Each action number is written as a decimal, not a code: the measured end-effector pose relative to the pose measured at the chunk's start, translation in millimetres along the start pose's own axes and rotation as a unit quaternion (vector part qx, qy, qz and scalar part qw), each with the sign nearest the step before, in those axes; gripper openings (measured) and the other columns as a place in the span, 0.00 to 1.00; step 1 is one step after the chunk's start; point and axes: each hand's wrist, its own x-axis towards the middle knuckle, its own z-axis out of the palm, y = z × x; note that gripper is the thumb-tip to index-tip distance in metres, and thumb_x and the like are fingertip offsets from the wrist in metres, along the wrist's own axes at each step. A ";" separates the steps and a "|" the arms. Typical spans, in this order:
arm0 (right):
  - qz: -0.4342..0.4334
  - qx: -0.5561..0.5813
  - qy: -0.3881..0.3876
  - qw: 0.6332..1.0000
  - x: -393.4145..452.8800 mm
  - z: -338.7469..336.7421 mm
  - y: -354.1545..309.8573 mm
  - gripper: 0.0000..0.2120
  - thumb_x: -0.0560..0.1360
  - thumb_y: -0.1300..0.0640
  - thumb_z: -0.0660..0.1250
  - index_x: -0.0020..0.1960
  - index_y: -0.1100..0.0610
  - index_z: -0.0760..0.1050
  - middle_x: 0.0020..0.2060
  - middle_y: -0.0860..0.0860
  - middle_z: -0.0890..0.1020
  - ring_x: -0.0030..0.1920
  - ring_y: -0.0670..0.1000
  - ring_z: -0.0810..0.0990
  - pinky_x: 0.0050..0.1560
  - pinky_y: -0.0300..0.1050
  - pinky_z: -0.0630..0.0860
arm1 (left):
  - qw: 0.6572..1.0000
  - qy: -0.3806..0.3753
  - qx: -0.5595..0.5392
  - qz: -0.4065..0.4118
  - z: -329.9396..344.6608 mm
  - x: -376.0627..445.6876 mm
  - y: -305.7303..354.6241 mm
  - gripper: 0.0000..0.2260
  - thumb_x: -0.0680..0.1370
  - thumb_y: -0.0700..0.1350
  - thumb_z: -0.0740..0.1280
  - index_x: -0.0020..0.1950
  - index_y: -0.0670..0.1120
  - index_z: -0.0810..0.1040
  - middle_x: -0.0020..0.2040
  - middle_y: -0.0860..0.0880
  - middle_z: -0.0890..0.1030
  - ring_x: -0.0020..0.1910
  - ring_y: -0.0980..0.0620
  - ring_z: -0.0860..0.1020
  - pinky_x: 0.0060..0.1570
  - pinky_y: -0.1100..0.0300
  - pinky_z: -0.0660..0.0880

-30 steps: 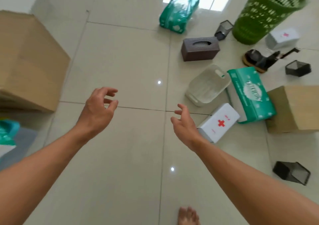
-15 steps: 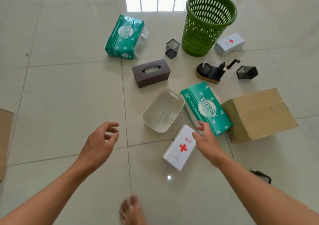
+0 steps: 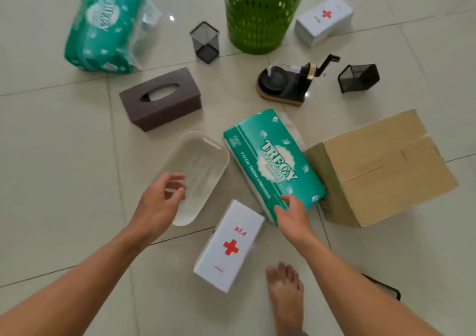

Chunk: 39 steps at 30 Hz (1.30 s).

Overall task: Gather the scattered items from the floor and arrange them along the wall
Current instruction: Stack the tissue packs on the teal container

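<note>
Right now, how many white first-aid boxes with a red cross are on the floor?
2: one first-aid box lies between the person's forearms, the other first-aid box sits right of the green basket. More may lie outside the view.

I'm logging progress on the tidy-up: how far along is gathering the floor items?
Nothing looks arranged yet. In hand: the right hand touches the near end of the green facial tissue pack; the left hand hovers open over the white oval plastic tray. Left on the floor: brown tissue box, white first-aid box, green perforated basket and cardboard box.
</note>
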 end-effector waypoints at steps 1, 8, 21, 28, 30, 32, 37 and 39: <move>0.018 -0.005 0.014 1.000 13.6 -3.7 5.1 0.21 0.81 0.57 0.64 0.73 0.58 0.66 0.71 0.59 0.66 0.67 0.60 0.71 0.70 0.50 0.68 | 1.000 -0.011 -0.003 -0.008 18.2 7.7 3.5 0.10 0.81 0.43 0.64 0.62 0.52 0.77 0.53 0.53 0.82 0.52 0.53 0.81 0.45 0.57 0.74; 0.151 0.080 0.109 0.979 78.4 3.2 4.7 0.48 0.73 0.56 0.77 0.79 0.56 0.46 0.72 0.61 0.56 0.62 0.66 0.73 0.56 0.55 0.73 | 0.999 -0.034 0.014 -0.009 103.1 61.5 41.8 0.13 0.81 0.42 0.64 0.66 0.48 0.76 0.58 0.51 0.80 0.57 0.55 0.78 0.55 0.59 0.75; 0.142 0.122 0.093 0.978 122.0 2.2 53.6 0.44 0.64 0.52 0.83 0.63 0.54 0.52 0.67 0.59 0.57 0.54 0.62 0.77 0.57 0.57 0.79 | 0.955 -0.069 0.281 -0.058 159.4 208.2 128.3 0.38 0.73 0.48 0.75 0.78 0.50 0.59 0.70 0.44 0.72 0.66 0.43 0.72 0.68 0.47 0.68; 0.112 0.145 0.062 0.981 127.3 -5.1 70.4 0.42 0.65 0.55 0.83 0.58 0.53 0.51 0.66 0.58 0.57 0.52 0.53 0.71 0.55 0.48 0.76 | 0.950 -0.112 0.280 -0.073 163.3 209.7 126.9 0.45 0.58 0.67 0.79 0.70 0.52 0.70 0.57 0.46 0.78 0.53 0.44 0.80 0.55 0.45 0.80; 0.104 0.146 0.056 0.982 124.5 -8.4 73.7 0.42 0.65 0.56 0.84 0.58 0.54 0.52 0.66 0.59 0.58 0.52 0.51 0.67 0.54 0.44 0.71 | 0.939 -0.122 0.318 -0.050 157.6 206.7 130.0 0.47 0.46 0.77 0.73 0.57 0.52 0.79 0.53 0.45 0.80 0.52 0.43 0.80 0.54 0.46 0.80; 0.102 0.152 0.046 0.982 121.9 -13.6 76.9 0.42 0.64 0.57 0.84 0.59 0.55 0.52 0.66 0.60 0.59 0.53 0.51 0.66 0.54 0.42 0.69 | 0.928 -0.149 0.339 -0.035 153.8 201.1 136.7 0.43 0.44 0.79 0.71 0.49 0.52 0.79 0.50 0.44 0.81 0.51 0.43 0.80 0.52 0.47 0.81; 0.119 0.124 0.046 0.984 103.5 -23.9 80.8 0.44 0.64 0.50 0.83 0.64 0.55 0.54 0.66 0.63 0.64 0.49 0.56 0.71 0.51 0.48 0.72 | 0.937 -0.214 0.274 -0.044 144.5 175.3 156.3 0.40 0.57 0.67 0.79 0.61 0.51 0.70 0.52 0.47 0.81 0.45 0.48 0.84 0.47 0.49 0.83; 0.125 0.131 0.039 0.983 92.8 -28.6 82.0 0.45 0.66 0.50 0.83 0.68 0.56 0.53 0.67 0.64 0.64 0.51 0.57 0.72 0.53 0.49 0.72 | 0.939 -0.232 0.251 -0.034 141.6 161.6 160.5 0.38 0.61 0.62 0.80 0.62 0.50 0.68 0.50 0.49 0.83 0.42 0.50 0.85 0.45 0.50 0.83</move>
